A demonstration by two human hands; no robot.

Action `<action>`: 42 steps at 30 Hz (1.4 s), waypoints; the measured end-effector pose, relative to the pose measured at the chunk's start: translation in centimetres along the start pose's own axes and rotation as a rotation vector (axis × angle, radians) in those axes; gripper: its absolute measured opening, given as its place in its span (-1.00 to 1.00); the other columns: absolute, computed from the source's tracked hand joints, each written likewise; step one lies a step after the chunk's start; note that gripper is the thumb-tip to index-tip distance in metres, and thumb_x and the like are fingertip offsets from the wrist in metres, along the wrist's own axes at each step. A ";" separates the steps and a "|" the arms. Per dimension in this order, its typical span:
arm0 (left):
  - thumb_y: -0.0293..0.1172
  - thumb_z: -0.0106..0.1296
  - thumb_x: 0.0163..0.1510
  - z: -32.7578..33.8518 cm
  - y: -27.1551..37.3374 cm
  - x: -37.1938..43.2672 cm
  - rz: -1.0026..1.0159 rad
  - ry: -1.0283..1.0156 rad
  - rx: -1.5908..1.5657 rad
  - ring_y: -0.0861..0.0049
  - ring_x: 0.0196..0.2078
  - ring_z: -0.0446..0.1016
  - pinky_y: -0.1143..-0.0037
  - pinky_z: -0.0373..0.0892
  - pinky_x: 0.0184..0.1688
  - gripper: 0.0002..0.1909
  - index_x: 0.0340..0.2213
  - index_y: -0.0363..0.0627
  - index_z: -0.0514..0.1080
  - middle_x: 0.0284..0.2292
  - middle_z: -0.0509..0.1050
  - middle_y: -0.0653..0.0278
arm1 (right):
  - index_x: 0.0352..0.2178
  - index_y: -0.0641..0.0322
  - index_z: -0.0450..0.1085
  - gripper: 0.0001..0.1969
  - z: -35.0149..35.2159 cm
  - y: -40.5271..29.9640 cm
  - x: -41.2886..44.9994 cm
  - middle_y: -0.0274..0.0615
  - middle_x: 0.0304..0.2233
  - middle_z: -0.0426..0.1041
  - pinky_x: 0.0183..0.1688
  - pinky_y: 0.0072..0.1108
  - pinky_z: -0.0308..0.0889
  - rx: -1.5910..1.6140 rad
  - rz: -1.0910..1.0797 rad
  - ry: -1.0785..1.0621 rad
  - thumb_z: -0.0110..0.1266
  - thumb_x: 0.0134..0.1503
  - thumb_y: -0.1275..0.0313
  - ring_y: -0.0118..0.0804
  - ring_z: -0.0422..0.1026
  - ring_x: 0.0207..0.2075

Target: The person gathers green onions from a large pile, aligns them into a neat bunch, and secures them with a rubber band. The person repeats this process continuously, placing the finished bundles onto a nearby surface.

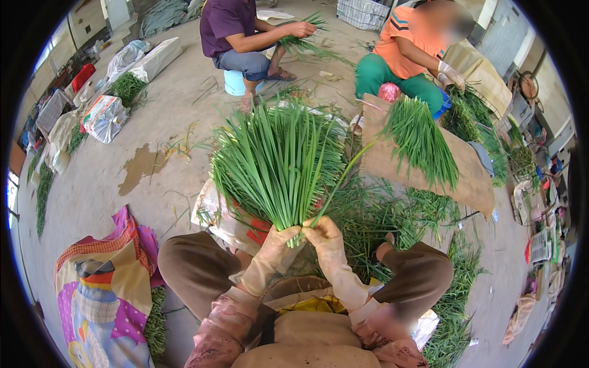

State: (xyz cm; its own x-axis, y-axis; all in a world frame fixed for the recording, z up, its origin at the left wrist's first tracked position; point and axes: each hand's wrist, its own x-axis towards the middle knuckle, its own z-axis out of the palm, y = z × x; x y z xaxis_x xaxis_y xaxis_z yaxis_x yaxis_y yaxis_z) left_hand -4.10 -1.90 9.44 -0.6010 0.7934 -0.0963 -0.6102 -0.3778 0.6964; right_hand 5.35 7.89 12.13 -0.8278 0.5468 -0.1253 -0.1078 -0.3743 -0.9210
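My left hand point(275, 247), in a pale thin glove, grips a fanned bunch of green garlic chives point(280, 175) near its pale cut ends. Close beside it, my right hand point(325, 234), gloved alike, pinches one yellowish-green chive leaf point(347, 172) that slants up to the right, apart from the bunch. Behind the bunch lies a large pile of chives point(329, 147), partly hidden, on white sacking point(214, 202). Loose leaves point(363, 221) are strewn on the floor to the right of my hands.
A burlap sheet point(469, 184) bears more chives point(421, 138) at right. Two people sit ahead, one in purple point(228, 23) holding chives, one in orange point(409, 41) handling greens. A patterned cloth point(115, 285) covers greens at left. A brown wet patch point(140, 168) marks the concrete floor.
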 end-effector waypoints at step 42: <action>-0.50 0.09 -0.10 -6.4 1.7 1.0 0.026 -0.073 0.209 0.54 -0.46 0.44 0.55 0.37 -0.36 -0.78 -0.32 -0.22 0.42 -0.44 0.48 0.27 | -0.28 0.21 0.45 -0.79 -12.6 -13.1 1.7 -0.22 -0.34 0.50 -0.15 -0.52 0.28 -1.086 -0.070 -0.037 0.03 0.09 0.35 -0.32 0.43 -0.32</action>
State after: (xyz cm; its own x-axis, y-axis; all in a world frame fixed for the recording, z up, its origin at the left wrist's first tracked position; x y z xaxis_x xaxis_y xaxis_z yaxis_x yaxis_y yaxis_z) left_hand -8.99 -4.82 6.01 -0.5711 0.8203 -0.0298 -0.4705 -0.2974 0.8307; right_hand 12.30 23.20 19.31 -0.8568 0.5115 -0.0652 0.3735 0.5285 -0.7624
